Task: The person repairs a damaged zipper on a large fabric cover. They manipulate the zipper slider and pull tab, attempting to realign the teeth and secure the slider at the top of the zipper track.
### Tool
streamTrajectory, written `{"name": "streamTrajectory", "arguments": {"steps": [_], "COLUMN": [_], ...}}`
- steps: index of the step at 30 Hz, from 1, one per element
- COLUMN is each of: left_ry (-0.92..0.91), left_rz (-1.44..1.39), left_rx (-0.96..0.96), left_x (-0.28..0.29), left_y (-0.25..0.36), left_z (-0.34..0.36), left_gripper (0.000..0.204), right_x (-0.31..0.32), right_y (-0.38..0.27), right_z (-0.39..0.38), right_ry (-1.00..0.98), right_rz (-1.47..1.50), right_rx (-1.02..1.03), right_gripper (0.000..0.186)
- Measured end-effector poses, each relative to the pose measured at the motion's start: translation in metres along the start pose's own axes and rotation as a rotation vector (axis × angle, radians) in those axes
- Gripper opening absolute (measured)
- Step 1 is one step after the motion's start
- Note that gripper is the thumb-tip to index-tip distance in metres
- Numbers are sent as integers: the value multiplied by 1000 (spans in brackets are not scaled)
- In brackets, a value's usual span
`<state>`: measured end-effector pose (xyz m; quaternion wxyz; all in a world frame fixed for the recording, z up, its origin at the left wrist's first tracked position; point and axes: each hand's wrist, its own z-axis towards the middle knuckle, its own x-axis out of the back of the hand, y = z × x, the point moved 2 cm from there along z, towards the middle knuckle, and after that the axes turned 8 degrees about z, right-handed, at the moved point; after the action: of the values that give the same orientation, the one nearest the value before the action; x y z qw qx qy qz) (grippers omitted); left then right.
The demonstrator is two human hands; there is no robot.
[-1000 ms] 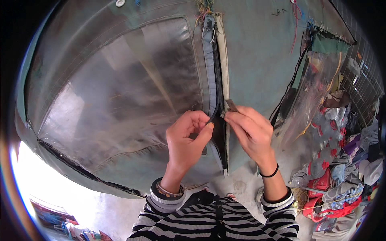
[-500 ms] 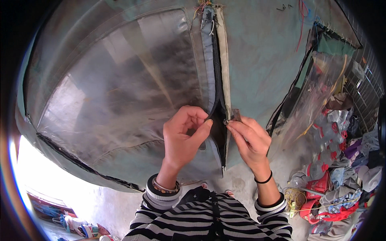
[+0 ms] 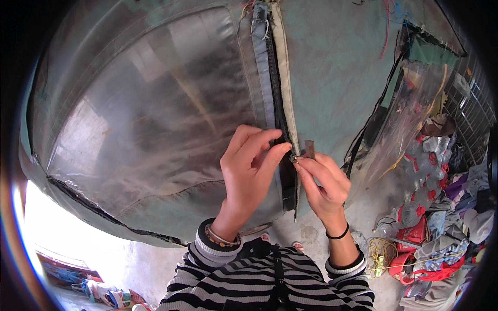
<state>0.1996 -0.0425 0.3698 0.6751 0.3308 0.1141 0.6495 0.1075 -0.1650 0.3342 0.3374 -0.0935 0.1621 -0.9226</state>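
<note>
A worn grey-green fabric cover (image 3: pixel 337 78) with a large clear plastic window (image 3: pixel 155 103) hangs before me. Down its middle runs a black zipper (image 3: pixel 277 96) between a grey-blue strip and a pale edging (image 3: pixel 284 67); below my hands its two sides part. My right hand (image 3: pixel 326 179) pinches a small metal zipper slider (image 3: pixel 294 159) at the edge of the right side. A thin brownish flat piece (image 3: pixel 309 149) sticks up from behind those fingers. My left hand (image 3: pixel 249 168) is at the zipper's left side, thumb and forefinger slightly apart, with the thumb tip close to the slider.
To the right, clothes (image 3: pixel 441 243), plastic bottles (image 3: pixel 410 215), a red bag (image 3: pixel 412 233) and a coil of yellow cord (image 3: pixel 381 254) lie heaped beside a wire grille (image 3: pixel 469 111). Clear sheeting (image 3: pixel 410 114) hangs at the cover's right opening. More items (image 3: pixel 111 295) lie at lower left.
My left hand has moved right and slightly up, its thumb and forefinger parting from the left zipper edge. The zipper sides are closer together at my hands. My right hand keeps its pinch.
</note>
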Motion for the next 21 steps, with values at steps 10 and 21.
{"name": "streamTrajectory", "arguments": {"steps": [10, 21], "left_ry": [-216, -110], "left_rz": [-485, -298], "left_rx": [473, 163], "left_x": [-7, -21], "left_y": [-5, -19], "left_z": [-2, -2], "left_gripper": [23, 4], "right_x": [1, -1], "right_y": [-3, -5], "right_z": [0, -1], "right_ry": [-16, -32], "right_rz": [-4, -37], "right_rx": [-55, -70], "right_gripper": [21, 20]}}
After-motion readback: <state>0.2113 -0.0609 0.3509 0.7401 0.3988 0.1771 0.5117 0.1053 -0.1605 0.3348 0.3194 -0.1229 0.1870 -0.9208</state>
